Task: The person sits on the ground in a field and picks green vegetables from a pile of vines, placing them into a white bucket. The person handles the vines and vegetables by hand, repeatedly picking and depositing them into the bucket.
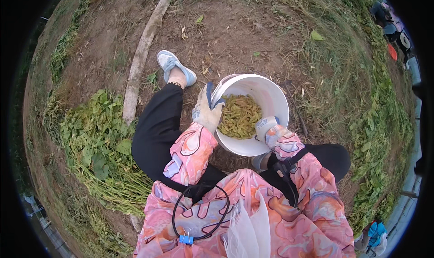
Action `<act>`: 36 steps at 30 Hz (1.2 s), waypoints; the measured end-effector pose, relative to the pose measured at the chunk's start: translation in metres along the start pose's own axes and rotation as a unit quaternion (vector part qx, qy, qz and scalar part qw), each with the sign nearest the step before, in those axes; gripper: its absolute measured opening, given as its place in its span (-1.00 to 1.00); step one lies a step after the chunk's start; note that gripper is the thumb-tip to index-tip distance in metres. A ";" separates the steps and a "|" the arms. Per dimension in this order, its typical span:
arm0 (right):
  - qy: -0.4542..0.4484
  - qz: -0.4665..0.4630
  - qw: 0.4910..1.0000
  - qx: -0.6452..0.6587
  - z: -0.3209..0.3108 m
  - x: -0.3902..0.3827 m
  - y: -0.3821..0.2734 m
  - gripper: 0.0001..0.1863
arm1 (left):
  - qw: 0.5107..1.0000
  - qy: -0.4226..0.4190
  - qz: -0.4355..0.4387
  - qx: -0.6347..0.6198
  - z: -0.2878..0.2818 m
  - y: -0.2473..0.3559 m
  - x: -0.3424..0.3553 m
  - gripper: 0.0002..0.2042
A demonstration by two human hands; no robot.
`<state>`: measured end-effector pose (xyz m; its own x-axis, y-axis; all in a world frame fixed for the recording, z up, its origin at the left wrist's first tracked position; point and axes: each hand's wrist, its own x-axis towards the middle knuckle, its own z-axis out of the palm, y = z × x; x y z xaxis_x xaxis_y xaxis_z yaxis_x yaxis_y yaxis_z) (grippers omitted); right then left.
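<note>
A white bucket [276, 95] stands tilted on the soil between my legs. Green and yellowish-brown bean pods [239, 115] cover its bottom. My left hand [208, 111], in a white work glove with blue fingertips, grips the bucket's left rim, thumb and fingers on either side of the wall. My right hand [266, 126], gloved alike, reaches over the near right rim into the opening beside the pods. Its fingers look curled in, and whatever they hold is hidden.
Pulled leafy plants [101, 145] are heaped at left. A pale wooden pole [141, 61] lies beyond my left leg. Dry weeds cover the right side, bordered by a green crop row [377, 136]. People [393, 25] are at the far right edge. A black cable [226, 204] loops over my lap.
</note>
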<state>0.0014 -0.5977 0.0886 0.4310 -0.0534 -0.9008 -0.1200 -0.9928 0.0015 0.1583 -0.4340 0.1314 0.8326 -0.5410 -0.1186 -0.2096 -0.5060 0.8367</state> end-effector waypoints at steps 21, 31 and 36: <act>0.422 0.003 0.870 0.255 -0.034 -0.049 0.035 -0.78 | 0.994 0.003 0.040 0.105 0.004 0.004 -0.013 -0.38; 0.355 0.029 0.908 0.220 -0.018 -0.033 0.034 -0.74 | 0.989 -0.002 0.039 0.143 0.004 0.004 -0.015 -0.39; 0.235 0.004 0.956 0.176 -0.011 -0.024 0.004 -0.55 | 0.985 0.004 0.050 0.163 0.008 0.006 -0.017 -0.39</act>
<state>0.0003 -0.6015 0.1145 0.7724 -0.1856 -0.6074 -0.3836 -0.8986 -0.2132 0.1383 -0.4331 0.1347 0.8036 -0.5938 -0.0395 -0.4427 -0.6409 0.6271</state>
